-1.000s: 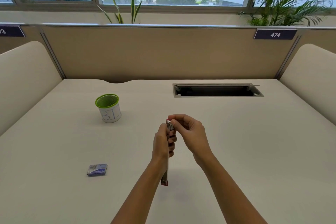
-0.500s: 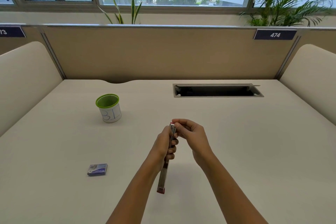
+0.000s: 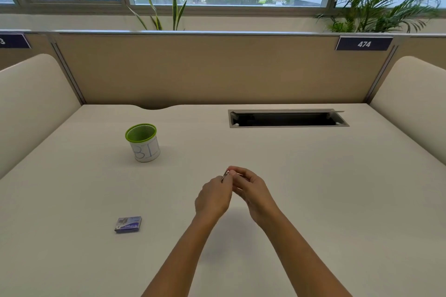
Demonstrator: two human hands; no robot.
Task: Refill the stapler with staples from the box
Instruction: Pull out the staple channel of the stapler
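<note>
The worktop [image 3: 313, 188] lies bare to the right and near. On the left stand a green-rimmed cup [image 3: 142, 142], far, and a small staple box [image 3: 128, 224], near, well apart. A cable slot [image 3: 287, 118] opens far right.

Dark nameplate [image 3: 364, 44] on partition top, right: white numerals "474".
Dark nameplate [image 3: 13, 41] at left edge: cut off, only "3" readable.
Green-rimmed cup [image 3: 143, 143]: handwritten blue "BI".
Small blue box [image 3: 128, 224] on the desk: print illegible.
</note>
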